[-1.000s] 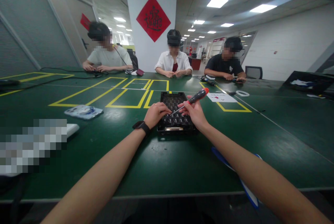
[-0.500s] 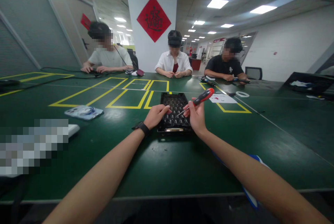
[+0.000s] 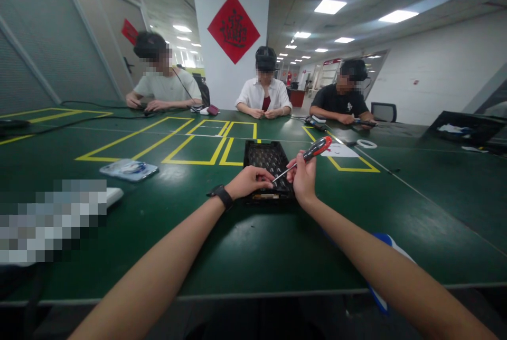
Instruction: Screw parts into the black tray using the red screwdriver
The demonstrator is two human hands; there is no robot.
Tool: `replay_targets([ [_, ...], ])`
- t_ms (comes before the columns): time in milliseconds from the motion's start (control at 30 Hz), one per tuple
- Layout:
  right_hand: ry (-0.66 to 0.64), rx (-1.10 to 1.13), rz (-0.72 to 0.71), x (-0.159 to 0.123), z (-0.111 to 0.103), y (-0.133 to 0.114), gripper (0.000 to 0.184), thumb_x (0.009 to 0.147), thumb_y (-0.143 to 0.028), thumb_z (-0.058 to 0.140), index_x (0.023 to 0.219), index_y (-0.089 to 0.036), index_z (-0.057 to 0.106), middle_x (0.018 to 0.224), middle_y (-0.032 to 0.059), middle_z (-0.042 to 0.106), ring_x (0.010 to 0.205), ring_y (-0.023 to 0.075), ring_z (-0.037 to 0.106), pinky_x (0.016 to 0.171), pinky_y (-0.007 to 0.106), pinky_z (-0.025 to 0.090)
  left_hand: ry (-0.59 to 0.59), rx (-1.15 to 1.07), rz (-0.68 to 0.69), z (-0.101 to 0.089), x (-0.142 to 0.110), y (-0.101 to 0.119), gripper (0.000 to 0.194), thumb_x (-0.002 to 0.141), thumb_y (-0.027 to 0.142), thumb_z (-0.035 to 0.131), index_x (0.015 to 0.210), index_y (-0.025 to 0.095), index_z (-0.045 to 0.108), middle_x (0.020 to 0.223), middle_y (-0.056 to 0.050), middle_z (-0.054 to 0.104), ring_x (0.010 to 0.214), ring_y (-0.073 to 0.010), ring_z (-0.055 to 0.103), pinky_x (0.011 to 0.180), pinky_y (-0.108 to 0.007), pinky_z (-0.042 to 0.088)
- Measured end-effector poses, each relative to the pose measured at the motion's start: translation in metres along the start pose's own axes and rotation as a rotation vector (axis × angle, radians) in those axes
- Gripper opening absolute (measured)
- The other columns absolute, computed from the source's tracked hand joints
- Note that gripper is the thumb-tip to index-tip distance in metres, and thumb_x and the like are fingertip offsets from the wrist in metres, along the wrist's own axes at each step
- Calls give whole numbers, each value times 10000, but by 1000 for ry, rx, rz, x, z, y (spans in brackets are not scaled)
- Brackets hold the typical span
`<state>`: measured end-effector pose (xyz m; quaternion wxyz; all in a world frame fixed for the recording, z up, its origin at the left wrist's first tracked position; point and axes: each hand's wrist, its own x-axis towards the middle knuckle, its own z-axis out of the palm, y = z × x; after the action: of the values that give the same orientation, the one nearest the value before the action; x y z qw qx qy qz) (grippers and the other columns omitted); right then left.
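Observation:
A black tray-like case (image 3: 267,156) with rows of small shiny shapes inside lies on the green table in front of me. My right hand (image 3: 304,177) grips a screwdriver (image 3: 316,149) by its red and black handle. Its shaft slants down to the left, the tip low over the near part of the case. Over the case's near left side, my left hand (image 3: 250,181) has thumb and fingers drawn together right by that tip. Whatever they pinch is too small to make out. A dark band (image 3: 222,195) circles my left wrist.
A phone (image 3: 129,169) lies left of the case, with a pixelated white object (image 3: 114,196) nearer me. White paper (image 3: 339,150) and a white ring (image 3: 366,144) lie to the right. A blue and white item (image 3: 382,242) is partly under my right forearm. Several people sit opposite.
My left hand has moved right and nearer me, its fingers closing in at the screwdriver tip. The screwdriver and my right hand have shifted slightly right, the tip toward the case's near end.

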<state>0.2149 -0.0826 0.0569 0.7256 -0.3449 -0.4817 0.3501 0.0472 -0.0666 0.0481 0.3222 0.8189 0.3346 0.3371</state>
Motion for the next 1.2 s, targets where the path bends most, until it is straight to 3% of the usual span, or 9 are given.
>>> replay_targets([
  [700, 4, 36, -26, -1, -6, 2, 300, 811, -461, 465, 1005, -251, 375, 598, -89, 519, 345, 46, 425, 318, 149, 296, -30, -21, 21, 2, 2, -2, 280, 748, 350, 609, 907, 130, 681, 793, -47, 678, 700, -127, 572, 644, -223, 422],
  [933, 120, 129, -76, -4, -6, -3, 244, 828, -449, 424, 980, -265, 369, 610, -85, 498, 351, 43, 415, 329, 153, 291, -6, 12, -23, 3, 3, -4, 304, 771, 359, 574, 943, 124, 658, 703, -21, 626, 604, -99, 501, 570, -210, 372],
  [1200, -48, 55, -99, -16, -1, -9, 239, 843, -402, 438, 1030, -262, 383, 661, -73, 525, 389, 37, 433, 375, 157, 331, -8, 168, 4, 3, 5, -6, 244, 811, 275, 496, 972, 153, 634, 605, 29, 494, 555, -86, 414, 525, -196, 314],
])
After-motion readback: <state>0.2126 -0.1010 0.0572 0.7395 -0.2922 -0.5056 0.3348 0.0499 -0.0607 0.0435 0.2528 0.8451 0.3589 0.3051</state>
